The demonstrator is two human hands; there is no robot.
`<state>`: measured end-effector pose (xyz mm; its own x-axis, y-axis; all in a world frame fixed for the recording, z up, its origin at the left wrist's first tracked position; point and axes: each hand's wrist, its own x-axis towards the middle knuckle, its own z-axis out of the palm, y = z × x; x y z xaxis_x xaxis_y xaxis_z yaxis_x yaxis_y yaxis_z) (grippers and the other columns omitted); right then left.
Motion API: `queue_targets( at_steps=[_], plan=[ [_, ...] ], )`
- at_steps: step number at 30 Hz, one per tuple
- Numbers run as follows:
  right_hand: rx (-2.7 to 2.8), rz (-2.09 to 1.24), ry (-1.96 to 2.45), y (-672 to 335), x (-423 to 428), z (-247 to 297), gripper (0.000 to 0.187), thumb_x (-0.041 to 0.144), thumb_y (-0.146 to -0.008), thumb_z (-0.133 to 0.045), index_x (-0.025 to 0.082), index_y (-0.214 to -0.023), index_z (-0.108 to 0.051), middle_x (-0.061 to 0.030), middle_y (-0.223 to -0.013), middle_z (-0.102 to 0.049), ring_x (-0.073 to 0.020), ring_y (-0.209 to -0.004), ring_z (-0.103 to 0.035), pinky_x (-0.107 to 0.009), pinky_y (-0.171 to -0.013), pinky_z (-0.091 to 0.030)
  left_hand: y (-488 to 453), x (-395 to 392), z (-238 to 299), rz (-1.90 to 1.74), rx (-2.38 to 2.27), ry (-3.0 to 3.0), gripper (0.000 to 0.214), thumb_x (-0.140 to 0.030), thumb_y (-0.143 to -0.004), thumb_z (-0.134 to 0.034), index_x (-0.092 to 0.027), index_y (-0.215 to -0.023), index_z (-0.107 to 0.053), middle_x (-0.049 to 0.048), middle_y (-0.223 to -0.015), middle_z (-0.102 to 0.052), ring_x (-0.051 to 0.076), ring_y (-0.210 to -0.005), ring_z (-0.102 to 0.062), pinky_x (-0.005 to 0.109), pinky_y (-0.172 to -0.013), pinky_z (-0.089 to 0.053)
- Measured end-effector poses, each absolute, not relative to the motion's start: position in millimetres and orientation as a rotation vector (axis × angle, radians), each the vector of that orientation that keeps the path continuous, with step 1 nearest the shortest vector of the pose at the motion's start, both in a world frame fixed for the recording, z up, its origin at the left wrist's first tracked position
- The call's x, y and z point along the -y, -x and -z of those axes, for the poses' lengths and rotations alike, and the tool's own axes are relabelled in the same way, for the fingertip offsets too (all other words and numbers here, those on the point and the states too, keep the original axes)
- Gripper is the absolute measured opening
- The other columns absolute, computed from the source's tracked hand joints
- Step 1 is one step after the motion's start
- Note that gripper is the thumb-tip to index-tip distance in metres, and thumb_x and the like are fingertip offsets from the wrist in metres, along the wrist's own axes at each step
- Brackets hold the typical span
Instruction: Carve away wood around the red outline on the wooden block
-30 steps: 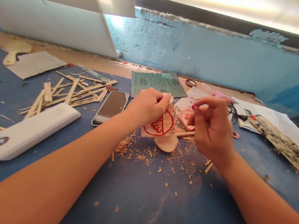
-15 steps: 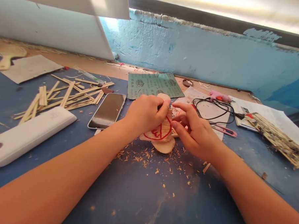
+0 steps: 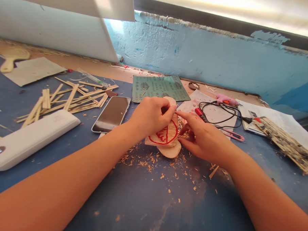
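Note:
A flat wooden piece with a red circle and red lines drawn on it lies on a rounded, paddle-like wooden board. My left hand is closed over its upper left part, thumb against the curled fingers; whatever sits between them is hidden. To the right of the wood, my right hand has its index finger stretched toward my left thumb, with the tip almost touching it. Its thumb is apart, near the board's edge, and nothing shows in its grasp. Wood shavings are scattered in front.
Left of my hands lie a phone, a long white device and a pile of wooden sticks. Green-backed sandpaper is behind. Rightward are a pink glue gun, its black cable, a pink cutter and rough bark.
My right hand has shifted slightly lower, its thumb moving down off the drawn wood's edge and its index fingertip coming nearer my left thumb. The left hand stays nearly in place.

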<state>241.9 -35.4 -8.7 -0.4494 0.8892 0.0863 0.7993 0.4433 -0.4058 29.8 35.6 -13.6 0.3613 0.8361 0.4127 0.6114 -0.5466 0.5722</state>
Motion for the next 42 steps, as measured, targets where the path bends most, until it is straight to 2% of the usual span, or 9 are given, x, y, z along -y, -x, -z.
queue_targets(
  at_steps=[3,11,16,18,23,26,29,38,42],
  plan=[
    [2.432,-0.431,1.474,-241,34,12,0.076,0.020,-0.093,-0.072,0.023,-0.160,-0.036,-0.0043,-0.103,-0.079,-0.0243,-0.083,-0.073,-0.036,-0.071,-0.052,-30,-35,14,-0.981,-1.282,-2.297,0.035,-0.037,-0.098,-0.060,-0.018,-0.072,-0.076,0.0004,-0.059,-0.064,0.014,-0.055,-0.048,0.031,-0.057,-0.032],
    [2.323,-0.291,1.522,-240,31,13,0.060,0.019,-0.097,-0.068,0.020,-0.153,-0.049,-0.0061,-0.098,-0.080,-0.0254,-0.077,-0.071,-0.037,-0.068,-0.048,-31,-34,15,-0.973,-1.231,-2.328,0.037,-0.035,-0.097,-0.060,-0.018,-0.065,-0.068,-0.0020,-0.054,-0.055,0.013,-0.054,-0.042,0.031,-0.056,-0.029],
    [2.083,-0.236,1.465,-237,34,7,0.019,0.030,-0.108,-0.054,0.020,-0.117,-0.068,-0.0054,-0.091,-0.078,-0.0194,-0.071,-0.069,-0.035,-0.068,-0.051,-31,-36,16,-0.889,-1.260,-2.260,0.032,-0.037,-0.095,-0.063,-0.018,-0.071,-0.073,0.0000,-0.058,-0.061,0.014,-0.055,-0.047,0.031,-0.056,-0.030],
    [1.909,-0.304,1.359,-234,38,3,0.028,0.039,-0.112,-0.048,0.022,-0.103,-0.068,-0.0050,-0.092,-0.077,-0.0179,-0.071,-0.068,-0.033,-0.065,-0.053,-31,-37,17,-0.870,-1.256,-2.246,0.031,-0.037,-0.094,-0.064,-0.018,-0.071,-0.073,0.0007,-0.059,-0.063,0.014,-0.055,-0.049,0.031,-0.057,-0.031],
    [1.692,-0.477,1.103,-228,47,-3,0.039,0.050,-0.112,-0.047,0.024,-0.091,-0.067,-0.0049,-0.091,-0.074,-0.0172,-0.072,-0.071,-0.030,-0.057,-0.054,-32,-36,17,-0.880,-1.238,-2.253,0.030,-0.037,-0.095,-0.065,-0.019,-0.072,-0.072,0.0001,-0.061,-0.065,0.014,-0.056,-0.050,0.030,-0.058,-0.033],
    [1.671,-0.610,1.032,-226,49,-1,0.039,0.051,-0.112,-0.047,0.024,-0.091,-0.065,-0.0030,-0.081,-0.072,-0.0156,-0.061,-0.069,-0.028,-0.046,-0.049,-32,-35,15,-0.929,-1.226,-2.255,0.029,-0.038,-0.096,-0.065,-0.019,-0.075,-0.073,-0.0006,-0.062,-0.066,0.014,-0.058,-0.051,0.030,-0.060,-0.035],
    [1.688,-0.699,0.965,-225,50,3,0.029,0.045,-0.113,-0.049,0.025,-0.097,-0.064,0.0001,-0.074,-0.073,-0.0139,-0.051,-0.064,-0.028,-0.044,-0.049,-32,-33,13,-0.975,-1.197,-2.254,0.027,-0.037,-0.096,-0.066,-0.019,-0.077,-0.074,-0.0014,-0.063,-0.066,0.014,-0.059,-0.053,0.030,-0.062,-0.036],
    [1.813,-0.321,0.949,-221,56,2,0.004,0.028,-0.101,-0.071,0.027,-0.102,-0.067,0.0037,-0.069,-0.071,-0.0147,-0.053,-0.067,-0.029,-0.048,-0.053,-32,-33,16,-0.989,-1.177,-2.275,0.028,-0.036,-0.096,-0.065,-0.019,-0.075,-0.073,-0.0015,-0.062,-0.065,0.014,-0.059,-0.053,0.030,-0.062,-0.036],
    [1.852,-0.233,0.858,-221,55,7,0.031,0.018,-0.097,-0.075,0.030,-0.124,-0.064,0.0029,-0.086,-0.078,-0.0163,-0.065,-0.076,-0.030,-0.054,-0.060,-32,-33,18,-0.979,-1.178,-2.274,0.028,-0.036,-0.096,-0.065,-0.019,-0.075,-0.072,-0.0021,-0.061,-0.064,0.014,-0.058,-0.051,0.030,-0.061,-0.036]
  ],
)
